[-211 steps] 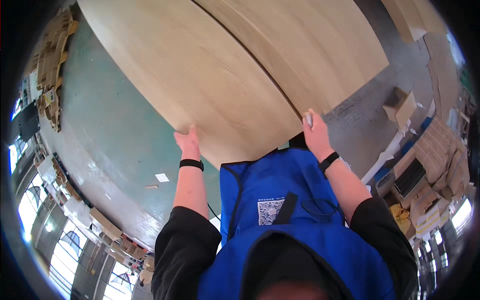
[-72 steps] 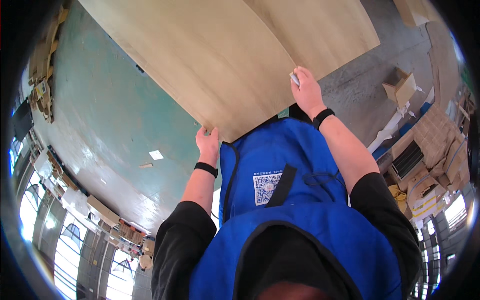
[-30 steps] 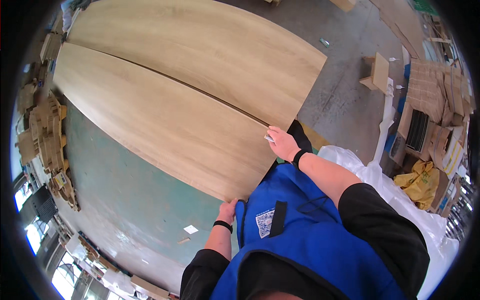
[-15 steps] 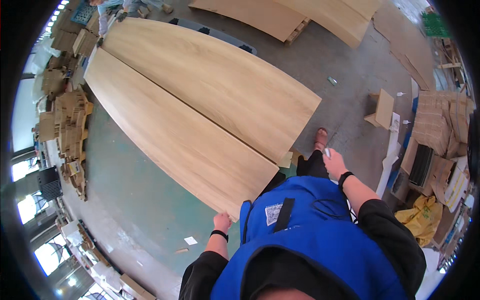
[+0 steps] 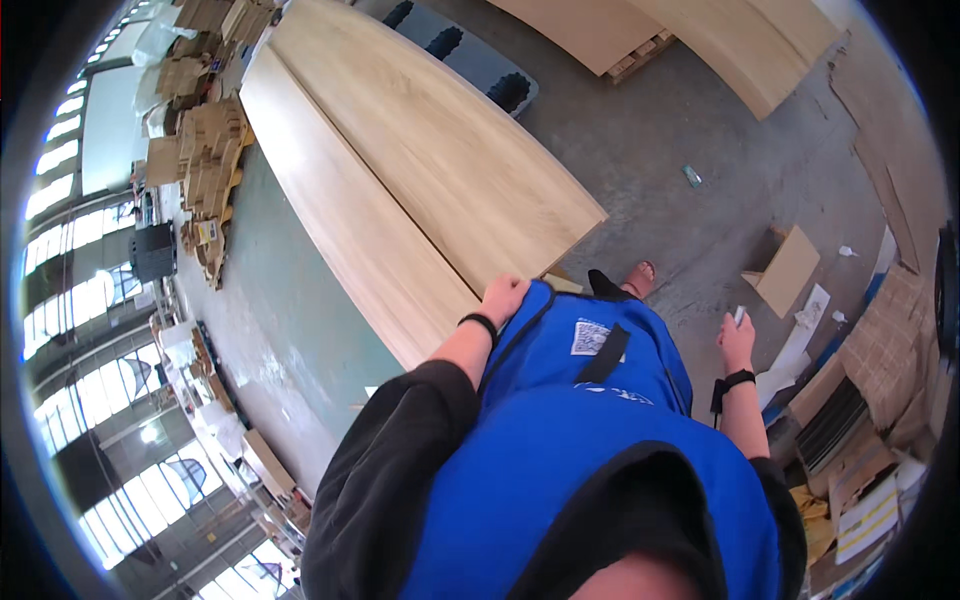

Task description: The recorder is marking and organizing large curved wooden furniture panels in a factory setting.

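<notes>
Two long wood-grain boards, a left board (image 5: 345,220) and a right board (image 5: 440,130), lie side by side with a narrow dark gap between them. At their near end my left hand (image 5: 505,298) is closed, its fingers curled at the board ends beside my blue apron (image 5: 560,430). What is under those fingers is hidden. Out to the right, away from the boards, my right hand (image 5: 737,345) is wrapped round a small silver-white object (image 5: 740,315), whose kind I cannot make out.
A grey platform with black brush-like strips (image 5: 510,92) stands beyond the right board. More boards (image 5: 590,30) rest on a pallet at the back. An angled board piece (image 5: 787,272) sits on the floor to the right, near cardboard stacks (image 5: 880,330). Other cardboard piles (image 5: 207,140) line the left.
My left hand has left the left board's outer corner and moved right, toward the gap. My right hand has swung outward with its small object. The view has shifted; the person at the far end is out of sight.
</notes>
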`<state>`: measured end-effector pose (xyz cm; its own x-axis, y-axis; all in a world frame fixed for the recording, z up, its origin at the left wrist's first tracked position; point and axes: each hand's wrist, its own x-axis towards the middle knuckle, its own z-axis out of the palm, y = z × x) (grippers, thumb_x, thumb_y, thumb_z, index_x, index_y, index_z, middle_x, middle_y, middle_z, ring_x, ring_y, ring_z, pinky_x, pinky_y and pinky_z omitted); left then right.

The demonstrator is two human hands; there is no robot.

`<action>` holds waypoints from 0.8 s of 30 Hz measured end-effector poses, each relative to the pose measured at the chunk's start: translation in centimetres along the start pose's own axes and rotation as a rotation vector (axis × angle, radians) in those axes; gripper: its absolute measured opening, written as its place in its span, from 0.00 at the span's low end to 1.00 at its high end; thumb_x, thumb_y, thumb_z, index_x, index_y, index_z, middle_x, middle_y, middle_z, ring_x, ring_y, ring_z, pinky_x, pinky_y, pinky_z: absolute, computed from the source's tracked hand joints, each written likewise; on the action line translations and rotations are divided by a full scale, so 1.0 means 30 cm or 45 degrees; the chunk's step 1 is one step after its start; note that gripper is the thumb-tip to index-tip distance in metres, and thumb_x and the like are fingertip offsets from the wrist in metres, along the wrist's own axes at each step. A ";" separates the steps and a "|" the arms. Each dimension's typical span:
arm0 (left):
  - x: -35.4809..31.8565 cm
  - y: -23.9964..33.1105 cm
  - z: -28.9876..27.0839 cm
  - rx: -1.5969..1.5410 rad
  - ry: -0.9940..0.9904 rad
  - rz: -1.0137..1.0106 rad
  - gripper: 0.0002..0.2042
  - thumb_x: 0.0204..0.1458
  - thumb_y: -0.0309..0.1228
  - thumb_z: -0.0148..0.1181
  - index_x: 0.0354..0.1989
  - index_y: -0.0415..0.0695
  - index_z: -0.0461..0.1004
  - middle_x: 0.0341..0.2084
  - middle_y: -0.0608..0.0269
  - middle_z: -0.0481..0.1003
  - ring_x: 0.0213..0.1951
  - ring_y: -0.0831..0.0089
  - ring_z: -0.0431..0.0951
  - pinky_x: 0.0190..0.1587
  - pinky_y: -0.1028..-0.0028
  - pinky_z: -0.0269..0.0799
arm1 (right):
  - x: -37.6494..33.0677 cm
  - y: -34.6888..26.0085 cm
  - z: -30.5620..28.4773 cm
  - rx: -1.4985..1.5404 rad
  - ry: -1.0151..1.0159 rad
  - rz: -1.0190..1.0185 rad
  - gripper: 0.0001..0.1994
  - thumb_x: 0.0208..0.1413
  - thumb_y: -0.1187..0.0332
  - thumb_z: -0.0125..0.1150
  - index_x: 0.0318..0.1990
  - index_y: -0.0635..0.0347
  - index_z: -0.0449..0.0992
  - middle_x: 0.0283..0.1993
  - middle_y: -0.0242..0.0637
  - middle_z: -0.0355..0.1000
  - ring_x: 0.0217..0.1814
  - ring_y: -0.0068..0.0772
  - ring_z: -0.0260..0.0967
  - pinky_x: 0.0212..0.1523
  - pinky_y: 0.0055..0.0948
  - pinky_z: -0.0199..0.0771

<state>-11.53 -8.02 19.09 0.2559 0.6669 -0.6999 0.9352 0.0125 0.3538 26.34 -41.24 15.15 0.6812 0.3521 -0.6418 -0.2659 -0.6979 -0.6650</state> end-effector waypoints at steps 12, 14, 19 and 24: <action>0.452 0.740 0.137 -0.304 -0.051 0.223 0.18 0.57 0.42 0.51 0.28 0.40 0.78 0.24 0.54 0.79 0.29 0.63 0.81 0.36 0.64 0.75 | 0.225 -0.158 -0.481 0.090 0.263 0.044 0.07 0.61 0.67 0.53 0.35 0.59 0.63 0.21 0.29 0.61 0.17 0.21 0.59 0.18 0.25 0.63; 0.514 0.886 0.121 -0.391 -0.186 0.137 0.20 0.58 0.44 0.51 0.28 0.38 0.77 0.24 0.52 0.79 0.29 0.61 0.80 0.37 0.64 0.74 | 0.297 -0.197 -0.537 0.002 0.280 0.055 0.07 0.62 0.68 0.52 0.36 0.59 0.63 0.21 0.28 0.61 0.17 0.21 0.58 0.18 0.24 0.62; 0.805 1.118 0.197 -0.097 0.098 0.339 0.19 0.56 0.40 0.49 0.28 0.37 0.79 0.35 0.43 0.78 0.43 0.50 0.76 0.49 0.57 0.71 | 0.474 -0.409 -0.653 -0.062 0.234 0.153 0.09 0.62 0.67 0.53 0.42 0.63 0.68 0.22 0.29 0.63 0.18 0.20 0.59 0.17 0.24 0.62; 0.876 1.476 0.111 -0.368 -0.079 0.316 0.16 0.53 0.39 0.53 0.30 0.36 0.78 0.33 0.45 0.78 0.41 0.52 0.78 0.46 0.60 0.73 | 0.740 -0.494 -0.803 -0.552 0.165 -0.056 0.14 0.59 0.64 0.57 0.45 0.68 0.71 0.27 0.34 0.69 0.21 0.23 0.64 0.20 0.26 0.66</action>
<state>37.41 7.59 14.29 0.4885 0.6294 -0.6043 0.7378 0.0718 0.6712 61.84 -38.10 19.94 0.7727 0.3252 -0.5452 0.0565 -0.8906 -0.4512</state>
